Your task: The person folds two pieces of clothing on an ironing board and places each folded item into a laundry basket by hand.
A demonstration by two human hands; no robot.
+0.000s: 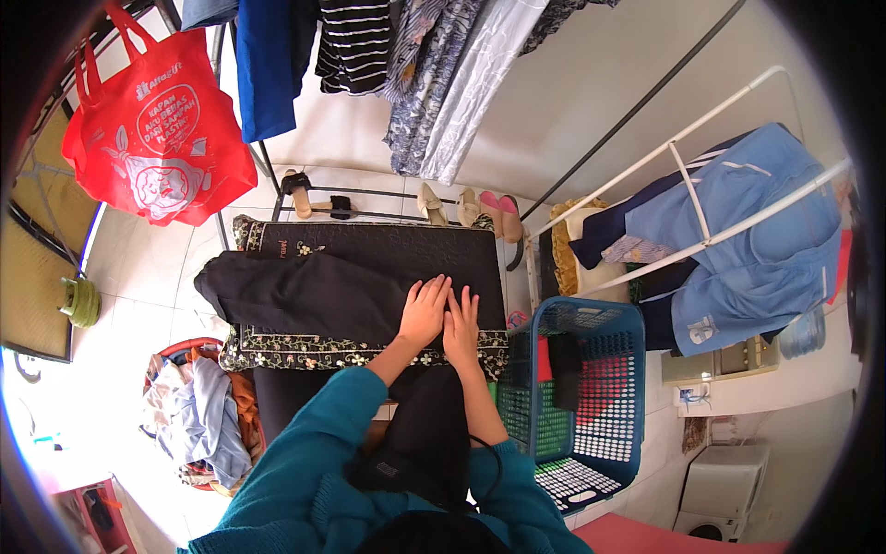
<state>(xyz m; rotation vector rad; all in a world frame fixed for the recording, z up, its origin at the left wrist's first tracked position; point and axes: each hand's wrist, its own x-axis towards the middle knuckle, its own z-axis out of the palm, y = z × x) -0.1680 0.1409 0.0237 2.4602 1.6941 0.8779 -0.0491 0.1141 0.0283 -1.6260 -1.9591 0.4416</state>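
Note:
A long black garment, folded into a narrow strip, lies across a dark padded surface with a flowered embroidered border. My left hand rests flat on the garment's right end, fingers stretched out. Beside it, my right hand lies palm down with its fingertips at that same end. The two hands nearly touch, and neither grips anything. The cloth looks mostly smooth, with some bunching at its far left end.
A blue plastic laundry basket with some cloth inside stands close on my right. At left is a red tub heaped with clothes. Garments and a red bag hang beyond. A white rack holds blue clothing.

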